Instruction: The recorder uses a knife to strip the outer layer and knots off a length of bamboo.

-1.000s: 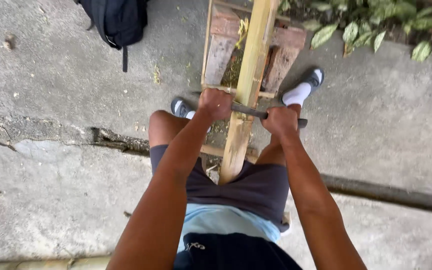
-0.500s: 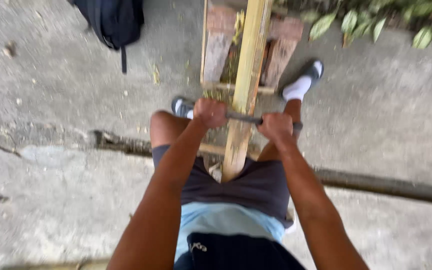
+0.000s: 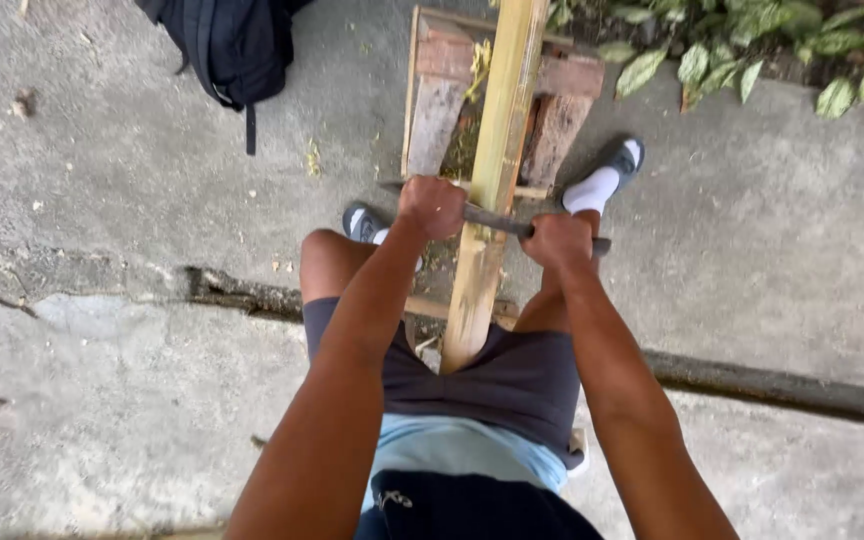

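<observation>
A long pale bamboo pole [image 3: 497, 150] runs from between my legs away over a low wooden frame [image 3: 432, 110]. A dark metal blade [image 3: 492, 218] lies crosswise on the pole. My left hand [image 3: 432, 205] grips one end of the blade, left of the pole. My right hand [image 3: 556, 240] grips the other end, right of the pole. Both fists are closed tight around it. My feet in grey shoes [image 3: 622, 160] and white socks rest on either side of the frame.
A black backpack [image 3: 227, 45] lies on the concrete at the upper left. Green leafy plants [image 3: 752, 50] line the top right. A crack [image 3: 232, 290] and a dark bar [image 3: 782, 385] cross the ground.
Both hands and the blade have stayed on the pole, shifting slightly along it. The view has moved a little.
</observation>
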